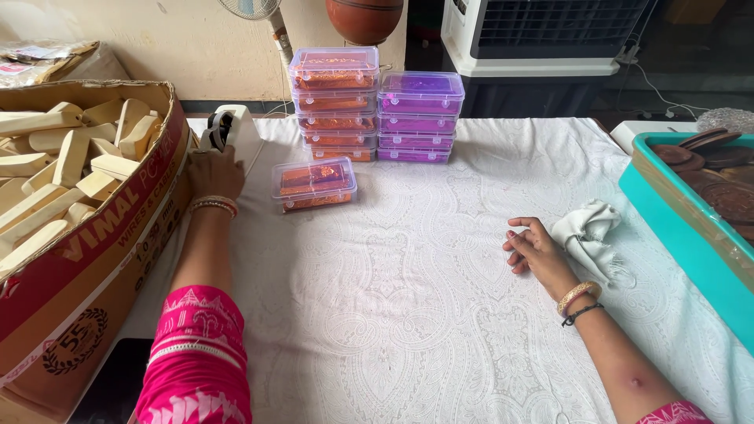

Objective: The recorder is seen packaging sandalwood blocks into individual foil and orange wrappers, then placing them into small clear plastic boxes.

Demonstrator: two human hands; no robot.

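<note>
My left hand [214, 169] reaches forward at the table's left edge and rests on the white tape dispenser [232, 129]; its fingers are hidden behind the hand. My right hand [532, 247] lies loosely curled on the white patterned tablecloth [408, 298], holding nothing, beside a crumpled white cloth [589, 233]. A single clear lidded box with orange contents [315, 183] sits alone on the cloth, right of my left hand.
Two stacks of clear boxes stand at the back: orange-filled [334, 102] and purple-filled [419, 118]. A cardboard carton of pale wooden blocks [59, 173] is at left. A teal tray of brown discs [695, 204] is at right. An air cooler [542, 39] stands behind.
</note>
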